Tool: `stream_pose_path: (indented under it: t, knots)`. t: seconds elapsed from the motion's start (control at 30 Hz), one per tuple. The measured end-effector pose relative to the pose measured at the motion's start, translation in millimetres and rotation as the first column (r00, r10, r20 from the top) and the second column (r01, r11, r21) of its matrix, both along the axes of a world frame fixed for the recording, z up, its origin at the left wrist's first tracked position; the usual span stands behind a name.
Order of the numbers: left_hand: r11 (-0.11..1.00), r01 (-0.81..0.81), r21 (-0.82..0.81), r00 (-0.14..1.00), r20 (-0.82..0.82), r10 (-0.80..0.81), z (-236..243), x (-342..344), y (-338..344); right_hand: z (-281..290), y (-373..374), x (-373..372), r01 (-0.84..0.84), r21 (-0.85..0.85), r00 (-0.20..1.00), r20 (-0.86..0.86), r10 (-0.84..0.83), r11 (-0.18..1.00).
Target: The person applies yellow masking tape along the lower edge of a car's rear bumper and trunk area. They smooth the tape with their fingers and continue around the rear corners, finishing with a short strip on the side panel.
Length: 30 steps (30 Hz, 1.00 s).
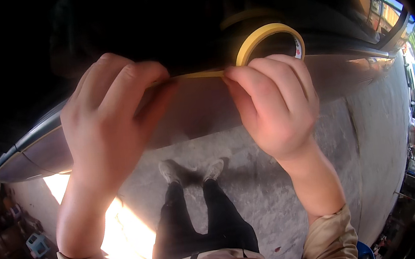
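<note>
Upper middle of the frame, left hand (106, 115) and right hand (279, 103) have fingertips pinched pretty much closed on a tape strip (196, 75), yellow roll (245, 47) by the right knuckles.

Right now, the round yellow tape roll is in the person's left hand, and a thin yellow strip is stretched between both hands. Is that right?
Not quite: the head view shows the round yellow tape roll in the right hand, not the left hand. The thin yellow strip is stretched between both hands, as you said.
</note>
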<state>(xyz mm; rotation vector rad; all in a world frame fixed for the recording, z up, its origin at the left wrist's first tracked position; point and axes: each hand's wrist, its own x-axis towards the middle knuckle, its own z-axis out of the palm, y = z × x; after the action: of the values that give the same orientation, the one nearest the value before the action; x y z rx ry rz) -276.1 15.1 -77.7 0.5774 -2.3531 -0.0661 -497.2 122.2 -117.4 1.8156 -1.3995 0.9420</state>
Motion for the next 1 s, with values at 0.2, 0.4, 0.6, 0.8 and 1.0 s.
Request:
stream_pose_path:
  t: [0.2, 0.4, 0.6, 0.8, 1.0]
  knots:
    - [0.998, 0.021, -0.054, 1.0, -0.012, -0.022, -3, 3, -2, -5, -3, -4, -0.03, -0.051, 0.999, -0.025, 0.029, 0.998]
    - [0.998, 0.028, -0.062, 0.999, -0.029, -0.03, -5, 2, -3, -3, 5, -6, -0.034, -0.025, 0.998, -0.057, 0.033, 0.999]
    - [0.996, 0.057, -0.064, 0.997, -0.048, -0.061, -8, 2, -6, -4, 2, -4, 0.043, -0.01, 0.996, -0.083, -0.044, 0.999]
    - [0.994, 0.071, -0.082, 0.994, -0.079, -0.077, -7, -1, -5, -3, -1, 4, 0.062, -0.02, 0.998, -0.029, -0.063, 0.998]
    - [0.994, 0.068, -0.084, 0.994, -0.079, -0.074, -5, -7, -6, 7, 3, 9, 0.095, 0.033, 0.995, -0.025, -0.095, 0.995]
